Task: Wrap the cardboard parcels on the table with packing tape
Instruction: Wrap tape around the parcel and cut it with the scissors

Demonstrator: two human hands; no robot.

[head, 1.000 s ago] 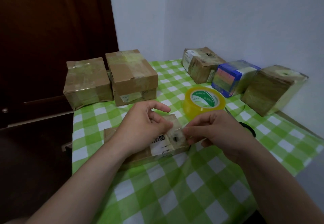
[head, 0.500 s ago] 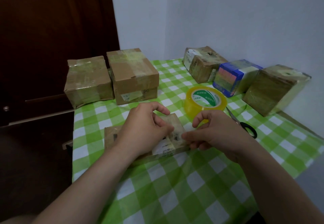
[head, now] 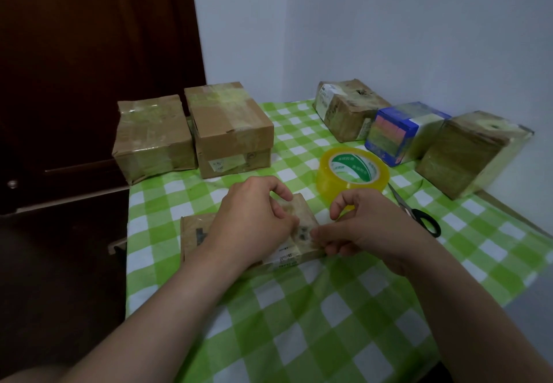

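A flat cardboard parcel (head: pixel 196 237) with a white label lies on the green checked tablecloth (head: pixel 299 322) in front of me. My left hand (head: pixel 254 221) rests on top of it with curled fingers. My right hand (head: pixel 368 227) pinches the parcel's right end, thumb and fingers at its edge, where clear tape seems to lie. Just behind the hands sits a yellow roll of packing tape (head: pixel 353 170) with a green and white core.
Black-handled scissors (head: pixel 422 218) lie right of the roll. Two taped brown boxes (head: pixel 152 137) (head: pixel 230 131) stand at the back left. Along the right wall stand a brown box (head: pixel 347 107), a blue box (head: pixel 401 131) and another brown box (head: pixel 469 152). A dark door is on the left.
My right hand has shifted slightly down along the parcel's right end and its index finger has lifted. The left hand stays on the parcel.
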